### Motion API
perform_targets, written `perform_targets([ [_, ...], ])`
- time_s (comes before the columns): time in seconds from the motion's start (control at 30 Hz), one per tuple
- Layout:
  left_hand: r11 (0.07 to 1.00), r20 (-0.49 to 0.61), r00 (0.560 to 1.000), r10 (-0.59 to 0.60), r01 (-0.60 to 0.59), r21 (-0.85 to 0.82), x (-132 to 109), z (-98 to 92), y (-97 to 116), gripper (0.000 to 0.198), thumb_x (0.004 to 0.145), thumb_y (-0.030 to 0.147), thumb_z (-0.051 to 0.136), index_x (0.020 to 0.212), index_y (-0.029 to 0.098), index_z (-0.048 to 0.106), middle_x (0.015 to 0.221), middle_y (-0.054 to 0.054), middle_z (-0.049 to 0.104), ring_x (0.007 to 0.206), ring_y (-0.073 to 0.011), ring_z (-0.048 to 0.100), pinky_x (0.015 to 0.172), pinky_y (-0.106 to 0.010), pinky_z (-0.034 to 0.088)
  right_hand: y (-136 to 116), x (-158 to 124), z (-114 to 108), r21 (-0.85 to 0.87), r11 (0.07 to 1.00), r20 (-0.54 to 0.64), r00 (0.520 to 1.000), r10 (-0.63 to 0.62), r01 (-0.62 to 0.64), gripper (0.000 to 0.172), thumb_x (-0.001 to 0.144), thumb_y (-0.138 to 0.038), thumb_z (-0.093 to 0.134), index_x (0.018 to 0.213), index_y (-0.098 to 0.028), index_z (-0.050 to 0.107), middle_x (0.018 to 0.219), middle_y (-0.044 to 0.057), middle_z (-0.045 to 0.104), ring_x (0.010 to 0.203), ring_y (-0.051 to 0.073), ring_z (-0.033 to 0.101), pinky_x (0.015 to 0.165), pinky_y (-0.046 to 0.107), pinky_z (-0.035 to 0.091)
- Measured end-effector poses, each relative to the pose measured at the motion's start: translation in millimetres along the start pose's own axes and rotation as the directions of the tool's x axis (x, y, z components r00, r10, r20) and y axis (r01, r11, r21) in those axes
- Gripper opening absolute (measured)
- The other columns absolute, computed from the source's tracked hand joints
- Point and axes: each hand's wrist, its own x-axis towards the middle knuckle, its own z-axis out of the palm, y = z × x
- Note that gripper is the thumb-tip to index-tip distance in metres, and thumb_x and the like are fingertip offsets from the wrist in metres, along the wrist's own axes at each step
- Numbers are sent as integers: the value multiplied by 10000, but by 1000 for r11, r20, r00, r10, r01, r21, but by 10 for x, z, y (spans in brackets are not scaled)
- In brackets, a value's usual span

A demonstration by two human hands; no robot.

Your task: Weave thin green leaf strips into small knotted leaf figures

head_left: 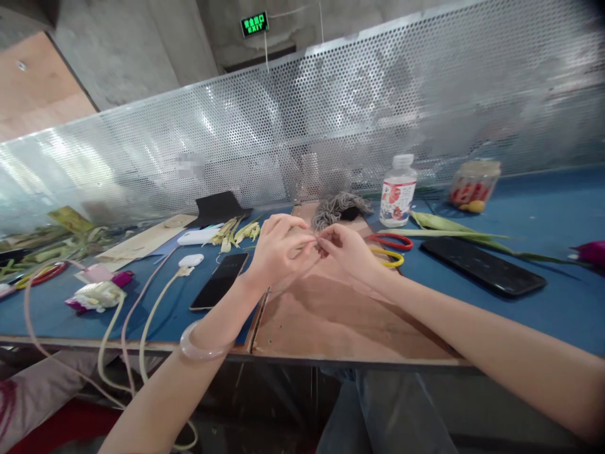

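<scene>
Above the brown board (302,321) my two hands meet, fingertips close together. My left hand (278,249) has its thumb and fingers curled into a pinch, and a pale bangle (201,343) circles that wrist. Opposite it, my right hand (347,249) is closed at the fingertips too. Whatever lies between the fingers is too small and blurred to name. Just behind the hands is a bundle of grey cords (338,209) with a dark patch on it. Beside my right wrist show a red loop handle (394,241) and a yellow loop handle (390,257), partly hidden.
On the right stand a labelled plastic bottle (397,192) and a jar (475,183), near a green leaf (444,224) and a black phone (482,265). To the left lie another phone (220,282), cables (154,315) and dried plant pieces (231,233). A perforated metal screen (265,135) closes the back.
</scene>
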Motion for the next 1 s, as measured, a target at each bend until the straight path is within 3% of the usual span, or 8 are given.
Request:
perform_targets([
  [0.13, 1000, 79, 997, -17, 16, 16, -19, 64, -30, 144, 802, 267, 595, 888, 247, 709, 1002, -46, 624, 998, -215, 486, 886, -407, 369, 37, 3, 5, 21, 999, 8, 999, -41, 41, 123, 823, -291, 535, 800, -171, 525, 699, 21, 616, 617, 120, 588, 612, 271, 495],
  [0.37, 989, 38, 989, -143, 144, -31, 0, 107, -24, 115, 793, 269, 613, 823, 226, 715, 953, -50, 627, 941, -201, 499, 862, -400, 392, 61, -4, 28, -24, 995, -13, 995, -100, 100, 111, 830, -288, 515, 806, -180, 517, 696, 12, 607, 614, 122, 566, 625, 278, 477],
  [0.7, 982, 73, 985, -157, 164, -90, -7, 158, -70, 51, 760, 215, 634, 777, 198, 679, 922, -52, 599, 909, -191, 510, 856, -402, 403, 58, -17, 24, -149, 980, -4, 991, -136, 134, 105, 840, -270, 486, 813, -185, 541, 717, 13, 621, 618, 121, 551, 621, 264, 446],
  [0.9, 926, 196, 945, -262, 304, -224, -10, 180, -99, 31, 742, 191, 610, 761, 173, 628, 936, -60, 556, 942, -192, 522, 915, -433, 390, -69, -35, 1, -241, 961, 50, 991, -126, 134, 87, 825, -231, 493, 794, -181, 557, 717, 21, 635, 648, 131, 565, 644, 270, 444],
  [1.0, 875, 287, 908, -307, 387, -290, -15, 175, -117, 33, 739, 176, 581, 750, 163, 610, 946, -63, 550, 968, -195, 521, 934, -430, 388, -110, -51, 1, -195, 972, 83, 990, -117, 132, 87, 827, -219, 490, 803, -179, 563, 719, 21, 633, 662, 128, 571, 644, 263, 449],
])
